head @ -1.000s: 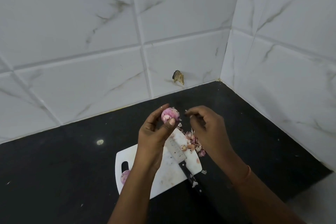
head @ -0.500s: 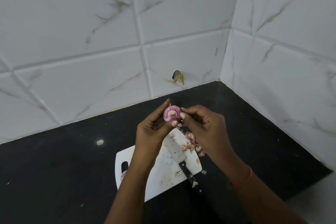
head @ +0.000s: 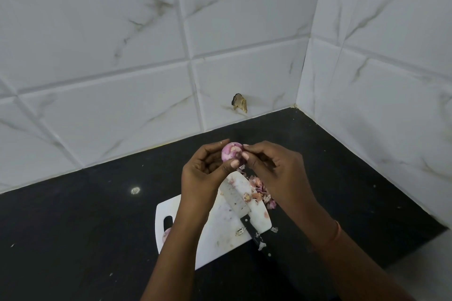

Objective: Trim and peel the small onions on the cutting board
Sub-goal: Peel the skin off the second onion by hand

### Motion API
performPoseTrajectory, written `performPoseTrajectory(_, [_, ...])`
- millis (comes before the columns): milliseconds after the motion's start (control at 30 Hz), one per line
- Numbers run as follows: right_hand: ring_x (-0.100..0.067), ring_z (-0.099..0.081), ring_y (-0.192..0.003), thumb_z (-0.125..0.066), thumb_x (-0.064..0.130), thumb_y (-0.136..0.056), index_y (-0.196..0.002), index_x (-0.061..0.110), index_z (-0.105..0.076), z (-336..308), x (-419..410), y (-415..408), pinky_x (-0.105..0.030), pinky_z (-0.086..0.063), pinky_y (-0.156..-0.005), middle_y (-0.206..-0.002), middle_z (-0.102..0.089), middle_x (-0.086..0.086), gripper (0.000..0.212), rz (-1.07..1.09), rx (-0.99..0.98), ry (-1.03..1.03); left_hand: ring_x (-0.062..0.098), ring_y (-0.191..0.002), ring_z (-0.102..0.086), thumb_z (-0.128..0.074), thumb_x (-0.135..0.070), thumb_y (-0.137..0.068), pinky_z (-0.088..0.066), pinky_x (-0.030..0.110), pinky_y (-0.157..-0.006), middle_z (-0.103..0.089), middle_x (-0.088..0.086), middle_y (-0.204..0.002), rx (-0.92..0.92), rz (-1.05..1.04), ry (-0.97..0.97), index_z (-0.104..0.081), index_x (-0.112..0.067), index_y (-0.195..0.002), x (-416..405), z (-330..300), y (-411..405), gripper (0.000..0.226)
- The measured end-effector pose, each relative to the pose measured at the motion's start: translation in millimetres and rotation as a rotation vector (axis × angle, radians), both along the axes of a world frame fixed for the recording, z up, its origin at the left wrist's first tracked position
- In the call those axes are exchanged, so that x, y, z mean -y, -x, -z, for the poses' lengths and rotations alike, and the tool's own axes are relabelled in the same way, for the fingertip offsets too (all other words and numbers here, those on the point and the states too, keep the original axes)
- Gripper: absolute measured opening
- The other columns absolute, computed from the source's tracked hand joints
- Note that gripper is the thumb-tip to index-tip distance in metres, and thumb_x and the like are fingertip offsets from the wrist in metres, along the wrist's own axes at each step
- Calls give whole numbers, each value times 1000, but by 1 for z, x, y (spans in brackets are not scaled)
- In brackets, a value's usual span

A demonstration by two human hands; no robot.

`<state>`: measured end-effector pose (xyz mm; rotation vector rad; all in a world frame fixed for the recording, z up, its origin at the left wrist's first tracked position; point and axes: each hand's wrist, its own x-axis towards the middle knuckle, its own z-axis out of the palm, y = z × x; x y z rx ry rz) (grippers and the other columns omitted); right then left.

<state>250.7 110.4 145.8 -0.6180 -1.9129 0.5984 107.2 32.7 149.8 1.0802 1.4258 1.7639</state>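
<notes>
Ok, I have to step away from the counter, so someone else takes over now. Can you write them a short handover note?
Left hand: holds a small onion up above the board, thumb against it.
Right hand: fingers pinch at the onion's skin on its right side.
Knife: lies idle on the white cutting board, handle toward the person.
Done: a heap of peelings sits at the board's far right edge.
Left: finish peeling the held onion. Another onion shows at the board's left, partly hidden by the left arm; whether it is peeled cannot be told.
</notes>
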Motion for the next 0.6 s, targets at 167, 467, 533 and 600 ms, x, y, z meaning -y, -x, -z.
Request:
performPoseTrajectory(167, [-4, -68, -81, -71, 11, -86, -99, 8, -73, 1, -2, -2, -10, -53, -73, -87, -73, 2, 14, 9, 21, -20, 17, -104, -72, -78, -20, -68, -59, 34, -90, -75, 4, -110, -6, 3, 9, -69, -10, -116, 2, 0, 2, 50])
performPoseTrajectory(467, [5, -66, -78, -72, 11, -85, -97, 7, -73, 1, 5, 5, -6, -51, -71, -85, -72, 5, 13, 82, -41, 18, 21, -104, -72, -77, -19, -71, -60, 34, -88, -75, 6, -110, 68, 2, 21, -68, -9, -117, 2, 1, 0, 48])
performPoseTrajectory(533, [-1, -68, -78, -74, 9, -84, -95, 6, -73, 2, 6, 7, -8, -52, -70, -83, -73, 0, 12, 101, -72, 40, 20, -104, -72, -77, -20, -70, -60, 34, -88, -75, 4, -110, 84, 7, 29, -69, -13, -116, 2, 1, -1, 47])
performPoseTrajectory(600, [-2, -69, -78, -74, 9, -83, -94, 7, -73, 1, 5, 8, -7, -52, -69, -82, -73, 1, 12, 111, -83, 86, 20, -105, -71, -77, -22, -69, -59, 33, -88, -75, 4, -110, 97, 8, 38, -68, -14, -115, 2, 2, -2, 48])
